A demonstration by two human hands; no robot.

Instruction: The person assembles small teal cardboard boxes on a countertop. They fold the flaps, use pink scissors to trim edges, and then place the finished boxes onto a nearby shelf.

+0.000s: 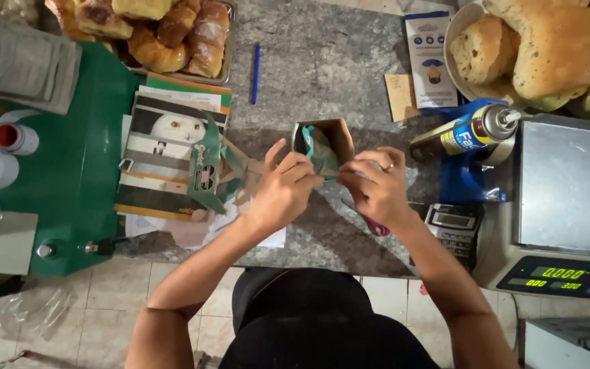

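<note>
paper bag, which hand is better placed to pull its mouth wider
Left, probably. The left hand sits at the paper bag beside its open mouth, fingers on the near rim. The right hand pinches the folded edge lower down, steadying it.

bag [324,145] mid-tabletop [322,61], between both hands | pen [255,73] behind it | pastry tray [162,31] far left | spray can [464,133], calculator [453,229], scale [568,205] right | bread bowl [513,48] behind scale
</note>
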